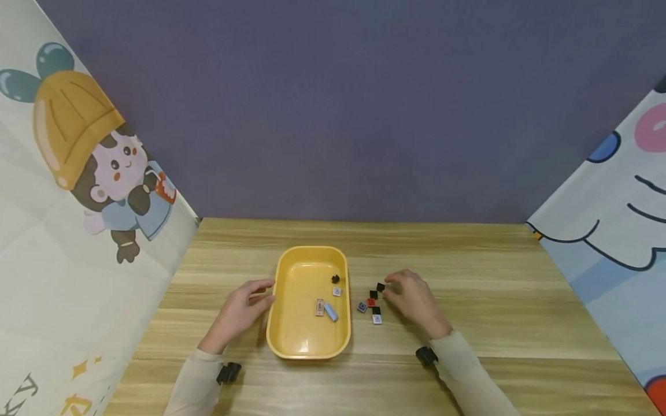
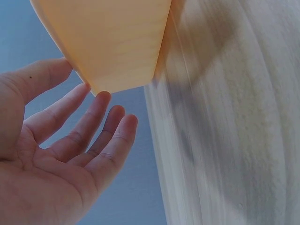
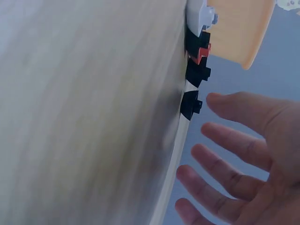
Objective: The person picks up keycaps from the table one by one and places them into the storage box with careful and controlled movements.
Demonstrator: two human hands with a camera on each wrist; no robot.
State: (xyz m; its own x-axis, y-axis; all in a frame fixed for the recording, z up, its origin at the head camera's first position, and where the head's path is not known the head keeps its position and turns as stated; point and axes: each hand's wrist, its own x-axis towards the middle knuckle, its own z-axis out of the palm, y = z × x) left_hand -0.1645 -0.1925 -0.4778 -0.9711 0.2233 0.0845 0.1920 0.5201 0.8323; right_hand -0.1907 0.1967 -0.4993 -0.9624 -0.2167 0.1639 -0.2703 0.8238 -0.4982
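Note:
My left hand (image 1: 248, 303) rests at the left side of a yellow tray (image 1: 283, 348). In the left wrist view its thumb and index fingertip (image 2: 84, 87) are right at the tray's rim, the other fingers loosely spread. To the right of the tray, my right hand (image 1: 414, 299) is beside a small black block (image 3: 190, 105) with a raised stud. The right thumb tip comes close to that block, and the fingers are apart and relaxed. A short line of small square pieces runs toward me: another black block (image 1: 373, 294), a red one (image 1: 371, 303), a black one (image 1: 376, 311) and a white one (image 1: 377, 319).
A grey-blue square piece (image 1: 362, 307) lies between the line and the tray. Inside the tray are a black piece (image 1: 335, 279), a white square (image 1: 337, 292), a patterned tile (image 1: 319, 307) and a light-blue stick (image 1: 330, 312). A dark wall (image 1: 364, 144) stands behind the wooden table (image 1: 494, 300).

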